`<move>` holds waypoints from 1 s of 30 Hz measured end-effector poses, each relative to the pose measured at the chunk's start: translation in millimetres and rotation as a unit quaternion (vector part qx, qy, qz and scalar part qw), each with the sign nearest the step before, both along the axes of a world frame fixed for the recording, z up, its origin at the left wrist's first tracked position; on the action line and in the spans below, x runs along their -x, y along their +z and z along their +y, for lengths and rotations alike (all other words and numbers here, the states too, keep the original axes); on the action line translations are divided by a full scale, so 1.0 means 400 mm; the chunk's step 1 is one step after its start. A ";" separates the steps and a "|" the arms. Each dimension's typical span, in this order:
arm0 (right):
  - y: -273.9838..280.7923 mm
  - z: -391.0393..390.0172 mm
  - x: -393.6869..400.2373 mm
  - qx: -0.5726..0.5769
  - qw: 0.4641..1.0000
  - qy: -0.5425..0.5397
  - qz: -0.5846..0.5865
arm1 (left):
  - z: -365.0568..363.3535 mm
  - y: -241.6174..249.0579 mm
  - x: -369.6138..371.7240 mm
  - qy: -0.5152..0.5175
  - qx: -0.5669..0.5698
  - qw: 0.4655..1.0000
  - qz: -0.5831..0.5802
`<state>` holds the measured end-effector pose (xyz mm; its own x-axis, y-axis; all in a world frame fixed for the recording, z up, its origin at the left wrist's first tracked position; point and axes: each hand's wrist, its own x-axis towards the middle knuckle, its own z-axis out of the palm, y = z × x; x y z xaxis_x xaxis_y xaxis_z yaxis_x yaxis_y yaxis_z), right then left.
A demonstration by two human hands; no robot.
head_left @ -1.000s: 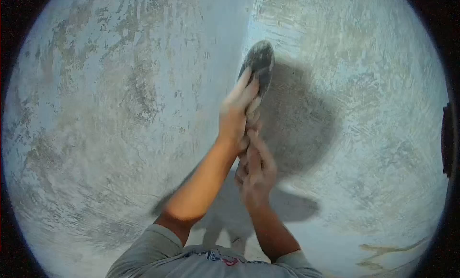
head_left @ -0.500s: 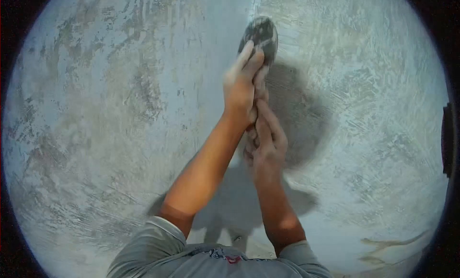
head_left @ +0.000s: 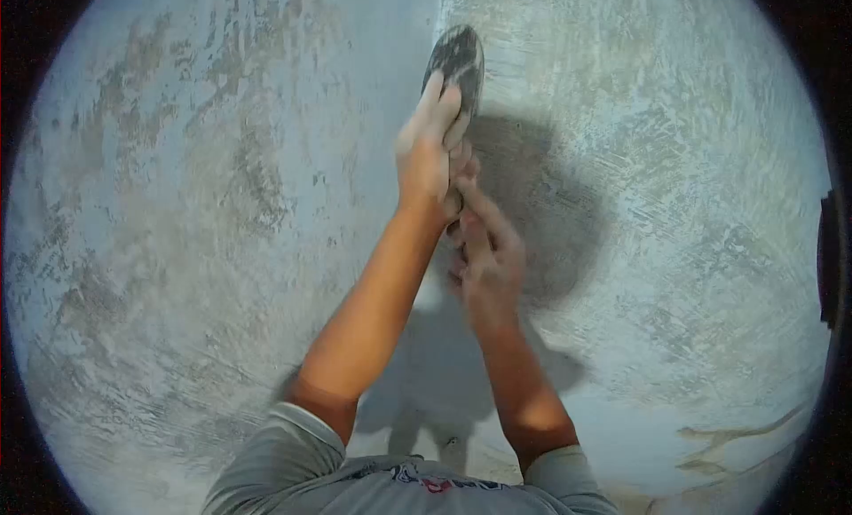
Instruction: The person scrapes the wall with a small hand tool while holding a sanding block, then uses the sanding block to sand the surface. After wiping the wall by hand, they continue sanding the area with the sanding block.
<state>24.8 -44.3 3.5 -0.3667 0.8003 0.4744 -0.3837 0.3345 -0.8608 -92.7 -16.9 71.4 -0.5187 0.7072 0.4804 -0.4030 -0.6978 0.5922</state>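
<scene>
Against the wall (head_left: pixel 275 275) lies a dark round-ended trowel (head_left: pixel 459 55) smeared with whitish dust, its rounded tip pointing up. My left hand (head_left: pixel 435 138) is closed over it, with dusty fingers stretched along its upper face. Lower and to the right, my right hand (head_left: pixel 491 258) is closed, its fingers reaching up to the heel of the left hand. Both palms hide the rear of the trowel, so I cannot tell exactly what the right fingers grip.
Patchy grey and whitish plaster covers the wall, with a smoother bluish band (head_left: pixel 382 62) left of the trowel and rough streaks (head_left: pixel 674 160) on the right. My arms cast a shadow (head_left: pixel 550 222). Brownish curved marks (head_left: pixel 741 440) show at lower right. A dark object (head_left: pixel 829 259) edges the right side.
The trowel and both hands have shifted slightly left in view, the trowel tip also a little up. The wall's vertical seam has shifted left as well. Both hands keep their closed pose.
</scene>
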 end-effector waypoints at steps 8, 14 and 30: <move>-0.178 -0.018 0.029 -0.037 0.997 -0.070 -0.010 | -0.036 -0.086 -0.015 0.028 0.029 0.999 0.008; -0.083 0.005 0.028 -0.010 1.000 -0.025 0.014 | -0.022 -0.031 -0.003 -0.005 0.023 1.000 -0.002; -0.214 -0.019 0.049 -0.136 0.981 -0.135 -0.012 | -0.022 -0.144 0.016 0.030 0.038 0.999 0.021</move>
